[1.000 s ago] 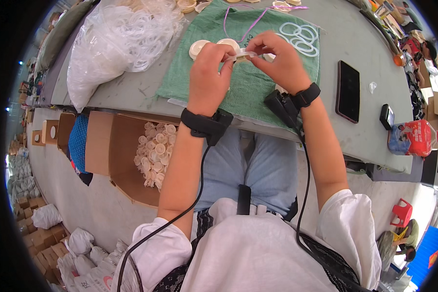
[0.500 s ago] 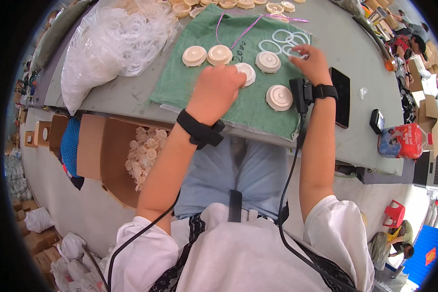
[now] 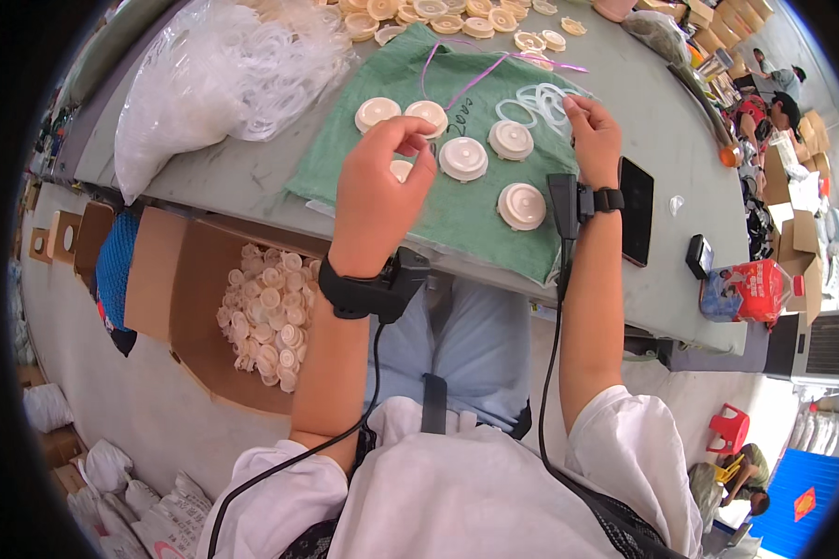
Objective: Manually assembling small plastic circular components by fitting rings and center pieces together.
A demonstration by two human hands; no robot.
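My left hand (image 3: 382, 191) hovers over the green cloth (image 3: 475, 219), its thumb and fingers apart and curved, with nothing visible between them. Beside the thumb, a round cream plastic lid (image 3: 401, 170) is partly hidden by the hand. More such lids lie spread on the cloth: one (image 3: 463, 158) just right of the left hand, another (image 3: 511, 140) closer to the rings, and one (image 3: 522, 205) near the front edge. At the cloth's far right, my right hand (image 3: 597, 140) has its bent fingers closed at the edge of a cluster of translucent white rings (image 3: 515, 114), apparently pinching one.
A clear plastic bag of white rings (image 3: 270, 93) stands at the left. Many cream parts (image 3: 478, 26) lie at the back. A black phone (image 3: 636, 219) lies beside my right wrist. Below the table's left side is a cardboard box (image 3: 196, 307) of small pale parts. Cables run from both wrists.
My left hand has moved back left from the middle lid, and its fingers have opened. My right fingers have closed in at the rings, which lie bunched closer together. The view has shifted slightly.
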